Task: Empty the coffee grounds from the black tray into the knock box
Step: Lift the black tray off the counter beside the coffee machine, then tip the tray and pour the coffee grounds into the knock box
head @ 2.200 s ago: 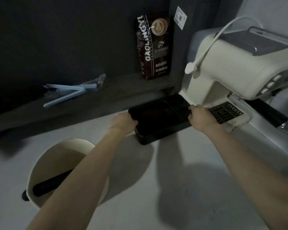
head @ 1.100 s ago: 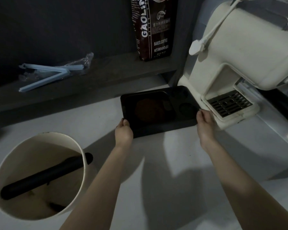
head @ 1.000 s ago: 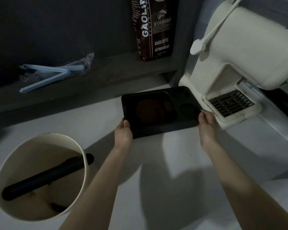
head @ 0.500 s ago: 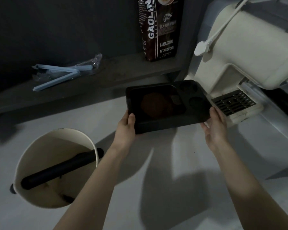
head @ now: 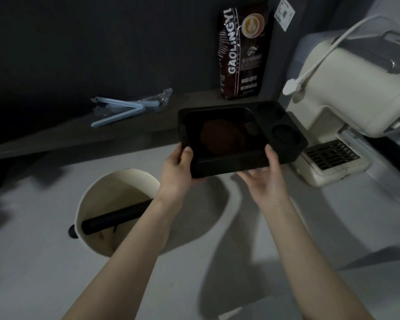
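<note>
tray [head: 286, 147] between both hands' fingers [head: 187, 155]

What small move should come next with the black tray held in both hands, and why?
Probably carry the black rectangular plastic tray left and toward the person, over the cream round knock box, before tipping. Both the left hand and right hand hold it roughly level, the brown coffee grounds lie inside, and the box sits off to its lower left.

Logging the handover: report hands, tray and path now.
Left hand and right hand grip tray, lifted, grounds inside. Knock box open, lower left. Nothing between.
</note>
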`<action>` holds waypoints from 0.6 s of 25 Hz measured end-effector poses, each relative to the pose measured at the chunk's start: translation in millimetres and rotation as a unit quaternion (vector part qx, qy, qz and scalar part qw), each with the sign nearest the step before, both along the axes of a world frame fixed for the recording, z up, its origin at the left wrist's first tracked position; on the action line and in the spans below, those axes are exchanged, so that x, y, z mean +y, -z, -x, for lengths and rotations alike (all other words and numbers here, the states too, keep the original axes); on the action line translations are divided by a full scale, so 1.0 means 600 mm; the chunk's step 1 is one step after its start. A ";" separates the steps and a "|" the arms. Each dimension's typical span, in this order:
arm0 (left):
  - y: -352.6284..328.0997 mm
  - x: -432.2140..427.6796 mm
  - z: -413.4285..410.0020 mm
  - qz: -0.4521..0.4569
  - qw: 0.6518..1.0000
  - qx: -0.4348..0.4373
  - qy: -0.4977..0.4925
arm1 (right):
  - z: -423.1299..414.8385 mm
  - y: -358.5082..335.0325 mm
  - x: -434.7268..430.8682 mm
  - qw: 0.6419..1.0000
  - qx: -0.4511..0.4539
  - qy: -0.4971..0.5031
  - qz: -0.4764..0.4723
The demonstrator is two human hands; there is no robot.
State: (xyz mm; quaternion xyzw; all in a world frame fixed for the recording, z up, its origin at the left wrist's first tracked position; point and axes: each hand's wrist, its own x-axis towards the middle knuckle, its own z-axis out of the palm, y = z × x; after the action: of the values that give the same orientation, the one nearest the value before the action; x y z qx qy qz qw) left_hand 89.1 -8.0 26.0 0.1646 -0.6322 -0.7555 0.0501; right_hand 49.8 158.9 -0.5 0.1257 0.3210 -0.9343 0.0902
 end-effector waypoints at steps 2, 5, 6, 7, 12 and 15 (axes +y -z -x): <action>-0.009 -0.001 -0.008 -0.018 1.000 -0.009 -0.014 | 0.002 -0.012 -0.011 1.000 0.002 0.027 -0.003; -0.025 -0.037 -0.056 -0.059 0.997 -0.016 -0.050 | -0.028 -0.035 -0.051 1.000 0.003 0.002 -0.022; -0.030 -0.040 -0.056 -0.077 0.996 -0.022 -0.036 | -0.023 -0.038 -0.050 0.999 0.003 0.013 -0.035; -0.033 -0.045 -0.057 -0.079 0.996 -0.032 -0.020 | -0.019 -0.043 -0.051 0.999 0.005 0.025 -0.047; -0.045 -0.127 -0.095 0.201 0.977 -0.054 -0.054 | -0.024 -0.059 -0.049 0.996 0.016 0.036 -0.080; -0.029 -0.198 -0.132 0.450 0.883 -0.092 -0.099 | -0.031 -0.062 -0.058 0.995 0.011 0.032 -0.090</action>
State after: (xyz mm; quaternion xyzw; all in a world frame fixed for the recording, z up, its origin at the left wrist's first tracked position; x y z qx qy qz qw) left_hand 168.3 -126.9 43.5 0.2549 -0.8862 -0.3625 0.1351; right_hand 68.6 124.1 36.9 0.1332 0.4005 -0.9055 0.0446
